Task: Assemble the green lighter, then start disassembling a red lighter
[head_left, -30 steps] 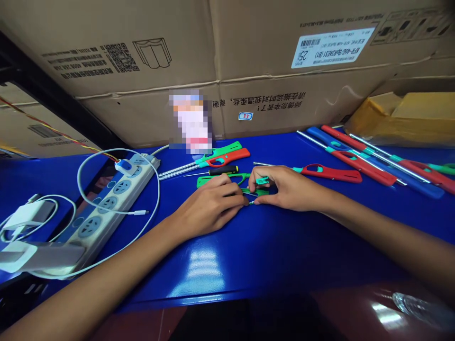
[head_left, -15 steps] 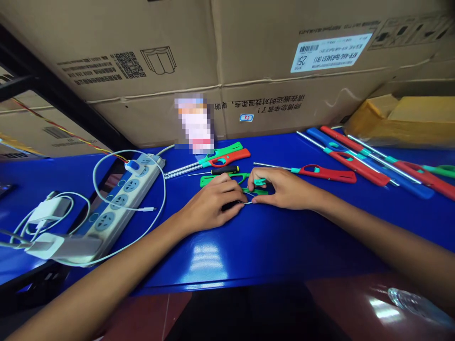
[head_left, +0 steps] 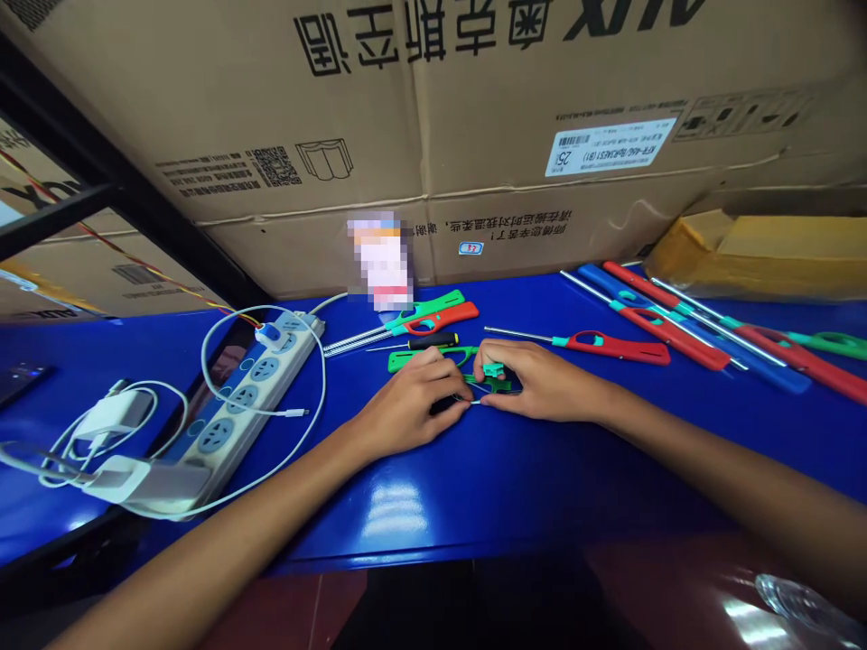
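Note:
My left hand (head_left: 420, 397) is closed in a pinch on a thin white piece (head_left: 476, 403), perhaps a wire. Opposite it, my right hand (head_left: 542, 379) curls around a small teal plastic part (head_left: 495, 370), its thumb near the other end of the white piece. Between and behind my fingers lies a green lighter casing (head_left: 401, 360), partly covered by my left hand. Just beyond it rest a black and yellow screwdriver (head_left: 433, 341), a green long-necked lighter (head_left: 433, 309) and a red one (head_left: 443, 318). Another red long-necked lighter (head_left: 619, 348) lies behind my right hand.
Several red, blue and green lighters (head_left: 677, 329) lie at the right. A power strip (head_left: 264, 388) with white cables and a charger (head_left: 115, 411) occupies the left. A blurred phone-like item (head_left: 384, 262) leans on the large cardboard box (head_left: 488, 171). A yellowish carton (head_left: 751, 253) stands back right.
The view has tilted up, so everything sits a little lower. Both hands keep close together in nearly the same pose, with the white piece still between them.

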{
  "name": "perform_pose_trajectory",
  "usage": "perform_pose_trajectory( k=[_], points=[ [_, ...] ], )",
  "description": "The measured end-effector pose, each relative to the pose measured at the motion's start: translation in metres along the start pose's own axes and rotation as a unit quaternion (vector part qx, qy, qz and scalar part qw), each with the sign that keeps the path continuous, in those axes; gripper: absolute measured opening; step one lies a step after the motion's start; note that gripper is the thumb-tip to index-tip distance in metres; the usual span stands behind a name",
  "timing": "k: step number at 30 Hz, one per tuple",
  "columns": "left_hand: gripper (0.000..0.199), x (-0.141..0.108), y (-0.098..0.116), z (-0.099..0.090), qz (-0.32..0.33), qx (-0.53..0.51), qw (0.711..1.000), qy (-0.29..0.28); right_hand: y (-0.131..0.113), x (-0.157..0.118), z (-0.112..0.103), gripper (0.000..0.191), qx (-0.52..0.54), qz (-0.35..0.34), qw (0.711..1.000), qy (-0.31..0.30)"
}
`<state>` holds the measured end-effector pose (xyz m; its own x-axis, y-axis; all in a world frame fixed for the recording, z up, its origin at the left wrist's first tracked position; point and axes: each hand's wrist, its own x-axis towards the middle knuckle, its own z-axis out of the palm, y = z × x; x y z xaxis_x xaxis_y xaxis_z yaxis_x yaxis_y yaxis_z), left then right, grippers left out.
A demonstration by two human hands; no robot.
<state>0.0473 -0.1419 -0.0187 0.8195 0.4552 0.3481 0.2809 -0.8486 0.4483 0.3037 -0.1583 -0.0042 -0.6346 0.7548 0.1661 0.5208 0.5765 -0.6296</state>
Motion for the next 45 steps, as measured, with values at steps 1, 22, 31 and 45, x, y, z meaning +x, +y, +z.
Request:
perform_pose_trajectory(
  k=[1,22,31,45],
  points=[
    [0.013,0.000,0.000,0.001,-0.001,0.001,1.000,0.003,0.000,0.000,0.000,0.017,0.001,-0.001,1.000,0.000],
    [0.010,0.004,0.010,0.007,-0.078,-0.007,0.997,0.026,0.001,0.002,0.003,0.018,0.022,0.002,1.000,0.000],
    [0.012,-0.004,-0.004,-0.007,-0.023,-0.060,0.998,0.012,0.010,-0.002,0.003,0.013,0.012,-0.053,0.999,-0.009],
    [0.011,-0.004,-0.002,-0.010,-0.017,-0.052,0.998,0.019,0.008,-0.005,0.002,0.015,-0.005,-0.066,0.998,-0.002]
  ],
)
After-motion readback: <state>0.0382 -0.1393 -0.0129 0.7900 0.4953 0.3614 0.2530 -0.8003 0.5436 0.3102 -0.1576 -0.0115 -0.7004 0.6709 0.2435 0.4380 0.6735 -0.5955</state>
